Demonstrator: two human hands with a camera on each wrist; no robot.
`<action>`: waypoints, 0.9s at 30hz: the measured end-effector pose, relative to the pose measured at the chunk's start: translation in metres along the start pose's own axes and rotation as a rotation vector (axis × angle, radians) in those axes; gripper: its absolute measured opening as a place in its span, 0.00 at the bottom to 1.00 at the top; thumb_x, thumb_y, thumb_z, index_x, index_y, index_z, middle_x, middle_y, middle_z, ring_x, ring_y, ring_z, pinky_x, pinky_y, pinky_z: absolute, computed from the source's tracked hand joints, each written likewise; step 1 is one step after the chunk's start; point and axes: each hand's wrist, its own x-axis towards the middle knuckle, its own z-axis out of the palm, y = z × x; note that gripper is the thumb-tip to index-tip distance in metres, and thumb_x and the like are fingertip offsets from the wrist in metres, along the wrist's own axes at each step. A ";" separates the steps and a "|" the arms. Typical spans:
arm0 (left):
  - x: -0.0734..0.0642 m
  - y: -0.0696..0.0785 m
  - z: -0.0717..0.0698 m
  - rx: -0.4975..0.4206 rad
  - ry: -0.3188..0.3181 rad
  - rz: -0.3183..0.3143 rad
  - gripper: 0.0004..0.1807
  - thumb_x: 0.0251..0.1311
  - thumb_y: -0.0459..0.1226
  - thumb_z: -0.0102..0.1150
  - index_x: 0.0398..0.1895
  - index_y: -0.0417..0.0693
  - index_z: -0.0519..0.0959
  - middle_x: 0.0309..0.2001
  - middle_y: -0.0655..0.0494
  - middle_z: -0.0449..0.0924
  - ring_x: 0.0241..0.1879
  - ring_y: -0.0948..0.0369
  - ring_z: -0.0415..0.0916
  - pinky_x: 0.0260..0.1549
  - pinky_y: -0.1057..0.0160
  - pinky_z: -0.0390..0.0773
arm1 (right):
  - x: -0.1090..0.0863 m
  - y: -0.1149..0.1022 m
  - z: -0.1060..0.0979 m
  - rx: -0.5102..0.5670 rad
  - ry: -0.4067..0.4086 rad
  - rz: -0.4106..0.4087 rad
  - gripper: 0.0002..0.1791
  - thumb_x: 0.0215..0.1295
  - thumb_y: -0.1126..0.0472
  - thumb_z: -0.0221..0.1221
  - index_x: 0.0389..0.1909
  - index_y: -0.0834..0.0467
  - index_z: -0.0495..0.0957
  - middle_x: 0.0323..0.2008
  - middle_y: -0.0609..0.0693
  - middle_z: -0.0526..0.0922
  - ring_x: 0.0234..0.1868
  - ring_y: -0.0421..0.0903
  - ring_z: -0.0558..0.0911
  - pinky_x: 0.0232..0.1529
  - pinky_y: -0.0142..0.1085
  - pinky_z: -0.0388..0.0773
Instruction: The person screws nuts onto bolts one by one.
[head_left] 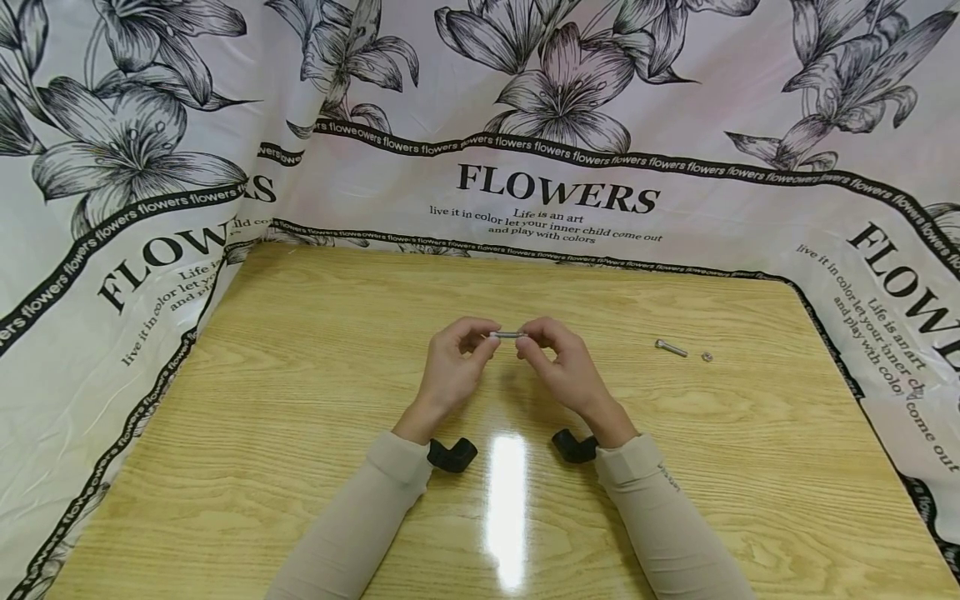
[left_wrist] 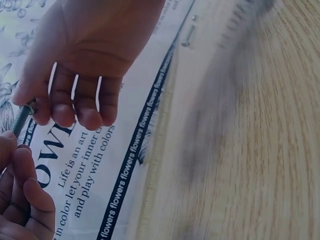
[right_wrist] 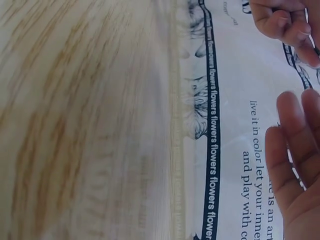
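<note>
The left hand (head_left: pixel 452 364) and right hand (head_left: pixel 564 367), fingers narrowed to a pinch, grip opposite ends of a bolt (head_left: pixel 507 335) above the table (head_left: pixel 337 317), its long axis running left–right, head end indeterminable. Farther right lie a second bolt (head_left: pixel 671 348), head leftward, and a nut (head_left: pixel 707 357).

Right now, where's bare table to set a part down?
Bare table between left hand and cloth; also between the right sleeve, loose bolt, nut and cloth. Crowded: between left and right hand, at the held bolt.
</note>
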 end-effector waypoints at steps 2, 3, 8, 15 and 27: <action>-0.001 0.005 0.000 -0.001 -0.006 0.003 0.08 0.61 0.23 0.56 0.42 0.29 0.78 0.35 0.34 0.79 0.32 0.37 0.76 0.31 0.57 0.77 | 0.000 -0.001 0.000 -0.002 -0.002 0.026 0.04 0.70 0.70 0.52 0.38 0.64 0.76 0.32 0.60 0.79 0.34 0.55 0.79 0.38 0.48 0.75; -0.001 0.005 -0.001 -0.001 -0.008 0.004 0.08 0.61 0.23 0.56 0.42 0.29 0.78 0.35 0.34 0.79 0.32 0.37 0.76 0.31 0.58 0.77 | 0.000 -0.002 -0.001 -0.003 -0.005 0.039 0.05 0.71 0.69 0.51 0.37 0.64 0.76 0.32 0.61 0.79 0.34 0.56 0.79 0.38 0.49 0.74; -0.002 0.006 -0.001 0.006 -0.011 0.014 0.08 0.61 0.23 0.56 0.42 0.29 0.78 0.36 0.35 0.79 0.32 0.38 0.76 0.31 0.55 0.77 | 0.000 -0.003 -0.002 -0.009 -0.014 0.087 0.06 0.69 0.67 0.54 0.42 0.65 0.76 0.36 0.60 0.79 0.37 0.53 0.79 0.41 0.49 0.75; -0.001 0.005 0.000 0.008 -0.009 0.022 0.08 0.61 0.22 0.56 0.42 0.28 0.79 0.36 0.36 0.79 0.31 0.41 0.77 0.31 0.53 0.77 | 0.000 -0.001 -0.003 0.034 -0.008 0.006 0.13 0.61 0.74 0.59 0.47 0.68 0.71 0.41 0.62 0.77 0.39 0.51 0.79 0.46 0.51 0.75; -0.002 0.003 0.000 0.010 -0.009 0.030 0.07 0.61 0.23 0.56 0.42 0.29 0.79 0.35 0.36 0.79 0.31 0.41 0.77 0.31 0.52 0.77 | -0.002 0.039 0.003 -0.021 -0.007 0.030 0.08 0.72 0.62 0.51 0.39 0.61 0.77 0.36 0.57 0.80 0.37 0.46 0.79 0.39 0.43 0.75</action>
